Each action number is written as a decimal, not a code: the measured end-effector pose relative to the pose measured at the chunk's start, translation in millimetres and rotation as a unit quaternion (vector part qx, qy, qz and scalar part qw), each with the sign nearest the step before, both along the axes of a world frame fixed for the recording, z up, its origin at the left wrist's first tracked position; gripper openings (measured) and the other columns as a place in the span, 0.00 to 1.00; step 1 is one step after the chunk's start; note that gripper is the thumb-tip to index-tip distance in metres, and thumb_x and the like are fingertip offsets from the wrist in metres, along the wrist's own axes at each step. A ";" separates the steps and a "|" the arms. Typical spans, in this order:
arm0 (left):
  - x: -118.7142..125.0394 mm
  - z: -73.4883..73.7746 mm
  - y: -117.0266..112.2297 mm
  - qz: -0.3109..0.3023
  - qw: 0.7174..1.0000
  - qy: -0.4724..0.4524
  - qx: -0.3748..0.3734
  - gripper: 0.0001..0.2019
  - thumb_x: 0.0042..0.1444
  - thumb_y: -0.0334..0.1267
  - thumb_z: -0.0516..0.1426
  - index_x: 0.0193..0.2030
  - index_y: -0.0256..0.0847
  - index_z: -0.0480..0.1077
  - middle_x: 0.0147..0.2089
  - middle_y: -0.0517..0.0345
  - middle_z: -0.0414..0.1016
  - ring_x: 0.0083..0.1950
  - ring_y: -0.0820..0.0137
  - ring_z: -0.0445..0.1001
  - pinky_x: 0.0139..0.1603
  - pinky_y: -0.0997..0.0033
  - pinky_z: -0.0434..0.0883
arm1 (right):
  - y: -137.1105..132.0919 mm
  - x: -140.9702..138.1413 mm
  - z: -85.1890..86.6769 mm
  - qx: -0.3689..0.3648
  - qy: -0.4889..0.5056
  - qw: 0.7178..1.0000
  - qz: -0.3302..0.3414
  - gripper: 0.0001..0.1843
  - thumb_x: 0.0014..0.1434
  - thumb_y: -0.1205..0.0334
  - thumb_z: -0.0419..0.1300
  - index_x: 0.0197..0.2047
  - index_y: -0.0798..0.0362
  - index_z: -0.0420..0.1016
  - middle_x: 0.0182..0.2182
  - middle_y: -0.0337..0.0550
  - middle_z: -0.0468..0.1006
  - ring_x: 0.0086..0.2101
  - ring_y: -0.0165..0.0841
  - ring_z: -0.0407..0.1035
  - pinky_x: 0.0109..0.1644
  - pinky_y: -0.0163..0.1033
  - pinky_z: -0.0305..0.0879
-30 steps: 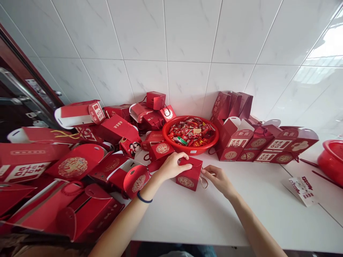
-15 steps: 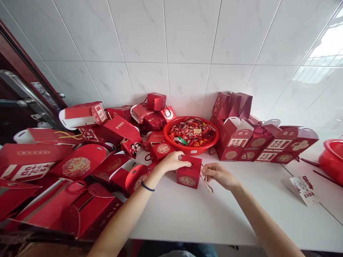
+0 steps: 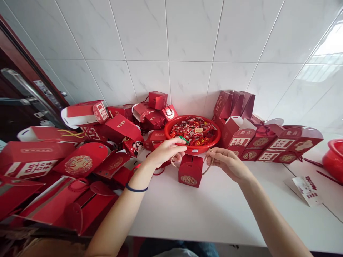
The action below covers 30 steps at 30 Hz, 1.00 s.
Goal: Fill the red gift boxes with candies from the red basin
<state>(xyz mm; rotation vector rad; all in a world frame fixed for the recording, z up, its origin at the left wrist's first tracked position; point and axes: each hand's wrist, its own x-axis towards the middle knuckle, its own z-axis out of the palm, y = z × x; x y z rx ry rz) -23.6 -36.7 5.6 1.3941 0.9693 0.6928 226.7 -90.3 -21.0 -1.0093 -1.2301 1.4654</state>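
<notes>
Change: left hand (image 3: 164, 151) has lifted off the box (image 3: 190, 172); it and right hand (image 3: 227, 163) each pinch a cord (image 3: 208, 168) end, raised above the box top

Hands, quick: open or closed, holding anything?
Left hand: closed, pinching the rope handle at the small red box's left side.
Right hand: closed, pinching the rope handle at the box's right side.
</notes>
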 end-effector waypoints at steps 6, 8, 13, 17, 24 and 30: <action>6.7 21.5 -17.0 -0.055 0.994 -0.096 0.008 0.23 0.55 0.44 0.66 0.56 0.41 0.71 0.51 0.48 0.78 0.60 0.57 0.74 0.57 0.53 0.73 | -1.1 -4.5 22.9 0.061 -0.063 0.996 -0.008 0.19 0.52 0.46 0.71 0.34 0.54 0.80 0.31 0.44 0.80 0.34 0.35 0.72 0.42 0.42 0.69; 15.2 23.6 -22.6 -0.069 0.992 -0.110 0.007 0.23 0.56 0.43 0.66 0.58 0.42 0.71 0.53 0.48 0.78 0.62 0.56 0.72 0.61 0.49 0.70 | -0.7 -10.5 28.4 0.076 -0.087 0.993 -0.008 0.18 0.52 0.46 0.71 0.33 0.54 0.80 0.30 0.44 0.80 0.32 0.34 0.72 0.40 0.40 0.69; 38.3 26.7 -32.3 -0.096 0.989 -0.103 0.039 0.26 0.58 0.40 0.64 0.63 0.43 0.69 0.57 0.47 0.77 0.63 0.56 0.73 0.66 0.48 0.66 | 2.8 -26.6 31.1 0.124 -0.168 0.976 -0.059 0.14 0.52 0.52 0.67 0.30 0.55 0.77 0.29 0.42 0.79 0.31 0.33 0.70 0.35 0.38 0.65; 50.8 27.9 -32.6 -0.090 0.988 -0.100 0.072 0.26 0.56 0.36 0.64 0.62 0.40 0.68 0.61 0.45 0.74 0.65 0.56 0.72 0.65 0.52 0.69 | 6.5 -31.6 29.7 0.142 -0.191 0.963 -0.129 0.11 0.49 0.55 0.66 0.27 0.54 0.74 0.27 0.41 0.78 0.30 0.33 0.70 0.33 0.37 0.64; 49.3 4.3 -20.3 0.060 0.957 0.025 0.282 0.32 0.52 0.40 0.68 0.64 0.45 0.67 0.56 0.49 0.77 0.59 0.56 0.75 0.60 0.52 0.73 | 7.1 -32.1 40.8 0.124 -0.087 0.974 -0.168 0.10 0.49 0.56 0.65 0.25 0.52 0.71 0.23 0.40 0.78 0.28 0.34 0.72 0.33 0.37 0.69; 51.7 -29.2 -10.6 0.073 0.951 0.064 0.292 0.19 0.53 0.40 0.66 0.53 0.43 0.75 0.55 0.50 0.78 0.59 0.56 0.74 0.62 0.54 0.70 | 9.9 -33.9 36.2 0.119 -0.039 0.983 -0.137 0.13 0.52 0.51 0.67 0.28 0.51 0.73 0.27 0.43 0.81 0.32 0.37 0.76 0.39 0.40 0.73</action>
